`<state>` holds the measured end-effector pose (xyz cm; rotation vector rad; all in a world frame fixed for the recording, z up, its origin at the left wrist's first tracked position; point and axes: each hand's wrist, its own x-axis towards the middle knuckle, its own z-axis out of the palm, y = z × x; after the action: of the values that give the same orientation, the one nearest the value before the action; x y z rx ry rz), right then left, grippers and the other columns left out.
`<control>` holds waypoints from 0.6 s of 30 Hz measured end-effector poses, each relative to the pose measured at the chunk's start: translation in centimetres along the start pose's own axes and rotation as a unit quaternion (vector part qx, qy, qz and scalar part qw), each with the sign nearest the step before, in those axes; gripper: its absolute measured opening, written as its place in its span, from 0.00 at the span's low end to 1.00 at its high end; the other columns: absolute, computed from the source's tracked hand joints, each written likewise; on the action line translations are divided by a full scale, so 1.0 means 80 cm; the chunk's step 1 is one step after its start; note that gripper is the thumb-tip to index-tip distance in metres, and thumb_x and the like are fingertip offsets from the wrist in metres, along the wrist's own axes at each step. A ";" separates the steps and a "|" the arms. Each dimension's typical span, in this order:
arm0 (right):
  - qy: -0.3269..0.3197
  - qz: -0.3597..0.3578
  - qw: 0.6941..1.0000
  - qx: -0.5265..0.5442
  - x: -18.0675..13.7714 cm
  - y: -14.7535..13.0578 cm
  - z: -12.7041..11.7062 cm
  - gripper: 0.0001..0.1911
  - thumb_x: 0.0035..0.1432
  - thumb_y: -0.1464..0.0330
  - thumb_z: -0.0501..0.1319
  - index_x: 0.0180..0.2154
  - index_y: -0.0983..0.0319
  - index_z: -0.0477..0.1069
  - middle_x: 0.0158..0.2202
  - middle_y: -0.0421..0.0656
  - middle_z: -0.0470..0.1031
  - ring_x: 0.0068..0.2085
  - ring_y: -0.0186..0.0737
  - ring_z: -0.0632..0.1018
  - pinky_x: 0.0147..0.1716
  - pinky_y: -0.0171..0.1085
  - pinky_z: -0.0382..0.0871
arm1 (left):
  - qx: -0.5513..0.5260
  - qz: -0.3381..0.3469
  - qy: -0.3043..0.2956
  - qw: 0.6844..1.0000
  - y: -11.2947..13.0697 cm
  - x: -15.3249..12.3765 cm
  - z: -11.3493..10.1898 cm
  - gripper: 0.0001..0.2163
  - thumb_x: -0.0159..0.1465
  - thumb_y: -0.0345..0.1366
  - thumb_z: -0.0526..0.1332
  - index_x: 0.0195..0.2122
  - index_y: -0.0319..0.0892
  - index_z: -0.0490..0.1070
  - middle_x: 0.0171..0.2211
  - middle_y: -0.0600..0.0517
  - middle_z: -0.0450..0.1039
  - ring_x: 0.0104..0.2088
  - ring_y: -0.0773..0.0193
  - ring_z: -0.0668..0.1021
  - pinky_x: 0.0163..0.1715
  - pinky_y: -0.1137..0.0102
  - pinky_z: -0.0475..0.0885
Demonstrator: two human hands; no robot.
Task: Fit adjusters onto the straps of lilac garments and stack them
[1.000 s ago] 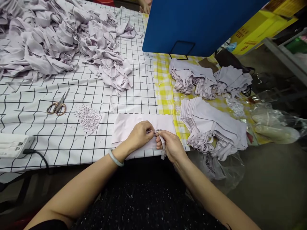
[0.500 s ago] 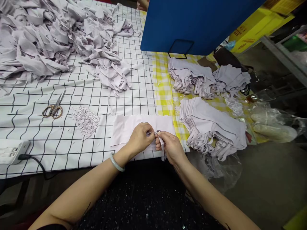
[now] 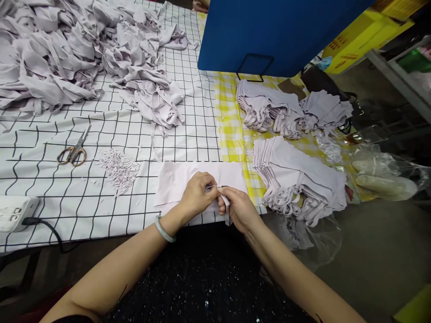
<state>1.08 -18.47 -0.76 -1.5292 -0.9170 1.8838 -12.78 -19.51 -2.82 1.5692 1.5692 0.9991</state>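
My left hand (image 3: 198,194) is closed in a pinch, with a thin pale line and a small dark bit at its fingertips, too small to name. Facing it, my right hand (image 3: 241,210) pinches a narrow lilac fabric strap (image 3: 226,207), whose end hangs down below the fingers. The two hands' fingertips nearly meet. Beneath them a flat lilac fabric piece (image 3: 173,180) lies on the checked tablecloth (image 3: 198,134), partly hidden by my hands. Right of my right hand is a stack of lilac fabric pieces with looped straps (image 3: 299,170).
Scissors (image 3: 73,153) and a heap of small scraps (image 3: 120,170) lie left. Loose lilac fabric (image 3: 74,54) is piled at the back left. A blue panel (image 3: 269,36) stands behind another fabric stack (image 3: 266,101). A power strip (image 3: 16,215) sits at the left edge.
My hands stay in nearly the same place. The right fingers and the strap have shifted very slightly at the meeting point. A person's arm at the top edge has drawn back a little.
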 end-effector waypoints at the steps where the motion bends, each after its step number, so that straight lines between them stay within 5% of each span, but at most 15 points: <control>1: -0.010 0.009 1.000 0.004 -0.001 -0.002 -0.002 0.14 0.46 0.60 0.67 0.20 0.63 0.70 0.17 0.36 0.67 0.17 0.30 0.66 0.16 0.32 0.63 | 0.008 0.008 -0.001 1.000 -0.001 -0.001 -0.001 0.08 0.59 0.24 0.61 0.25 0.41 0.69 0.30 0.52 0.75 0.35 0.62 0.74 0.39 0.67 0.70; 6: -0.036 0.036 0.997 -0.056 -0.035 0.000 -0.034 0.20 0.54 0.51 0.66 0.30 0.62 0.74 0.22 0.39 0.71 0.23 0.34 0.71 0.26 0.36 0.69 | 0.137 0.118 -0.058 0.982 -0.009 -0.014 -0.001 0.05 0.64 0.30 0.61 0.40 0.39 0.75 0.43 0.46 0.78 0.45 0.55 0.75 0.47 0.60 0.71; 9: -0.003 -0.026 0.983 -0.180 -0.076 0.022 -0.060 0.20 0.59 0.51 0.63 0.30 0.62 0.74 0.25 0.41 0.74 0.30 0.37 0.74 0.35 0.37 0.69 | 0.255 0.153 -0.101 0.949 -0.008 -0.023 0.002 0.17 0.68 0.37 0.59 0.56 0.37 0.69 0.60 0.42 0.69 0.59 0.46 0.69 0.58 0.51 0.65; 13: 0.066 -0.132 0.953 -0.265 -0.108 0.057 -0.082 0.17 0.61 0.54 0.61 0.33 0.61 0.76 0.35 0.45 0.77 0.39 0.43 0.77 0.42 0.41 0.70 | 0.323 0.132 -0.152 0.925 -0.004 -0.027 -0.005 0.24 0.69 0.40 0.57 0.64 0.37 0.62 0.68 0.42 0.59 0.66 0.45 0.62 0.65 0.50 0.58; 15: 0.146 -0.243 0.909 -0.307 -0.102 0.058 -0.090 0.13 0.62 0.57 0.61 0.36 0.60 0.75 0.39 0.46 0.75 0.42 0.45 0.76 0.43 0.42 0.70 | 0.331 0.119 -0.131 0.927 -0.007 -0.034 -0.023 0.29 0.66 0.42 0.60 0.67 0.39 0.56 0.69 0.43 0.56 0.68 0.44 0.59 0.67 0.49 0.55; 18: 0.202 -0.387 0.792 -0.427 -0.068 0.035 -0.097 0.07 0.62 0.63 0.60 0.38 0.59 0.72 0.39 0.46 0.72 0.42 0.45 0.75 0.44 0.43 0.69 | 0.365 0.060 -0.019 0.929 -0.021 -0.061 -0.063 0.36 0.64 0.44 0.63 0.70 0.46 0.49 0.71 0.44 0.51 0.70 0.41 0.53 0.68 0.44 0.45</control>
<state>9.79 -23.09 -0.60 -1.5169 -1.9352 0.5007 -17.85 -24.56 -2.22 2.1767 1.9604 0.4350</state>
